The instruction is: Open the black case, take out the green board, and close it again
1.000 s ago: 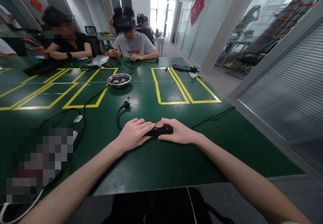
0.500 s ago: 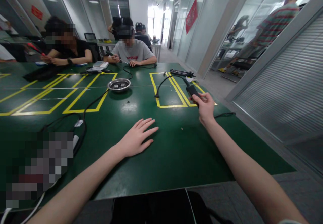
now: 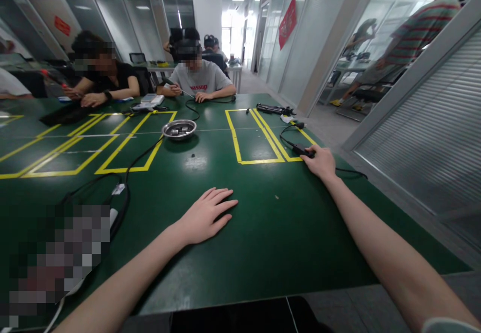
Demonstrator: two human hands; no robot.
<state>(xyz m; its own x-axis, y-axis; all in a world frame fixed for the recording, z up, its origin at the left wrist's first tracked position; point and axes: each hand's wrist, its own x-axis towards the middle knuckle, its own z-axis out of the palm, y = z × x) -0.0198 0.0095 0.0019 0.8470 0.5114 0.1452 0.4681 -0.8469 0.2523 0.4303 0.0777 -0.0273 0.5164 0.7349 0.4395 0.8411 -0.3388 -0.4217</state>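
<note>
My right hand (image 3: 320,162) is closed around one end of a black power adapter (image 3: 301,149), low at the tabletop on the right, by the yellow tape. A short black cord (image 3: 284,136) curves from the adapter's far end to a black plug (image 3: 299,125). Another black cable (image 3: 352,173) shows behind the hand, running to the right. Palm down on the green table (image 3: 248,253), my left hand (image 3: 205,217) lies flat with fingers spread, touching nothing else.
A metal bowl (image 3: 179,130) with small metal parts stands mid-table. A folded black tripod (image 3: 274,109) lies at the far right. Yellow tape outlines (image 3: 259,162) mark the table. A blurred-out object (image 3: 71,253) with cables is at the left. Two co-workers sit opposite, one holding a tool.
My right hand has lowered the adapter to the table, slightly right. Its plug end has swung from the left to farther back on the right. My left hand stays flat.
</note>
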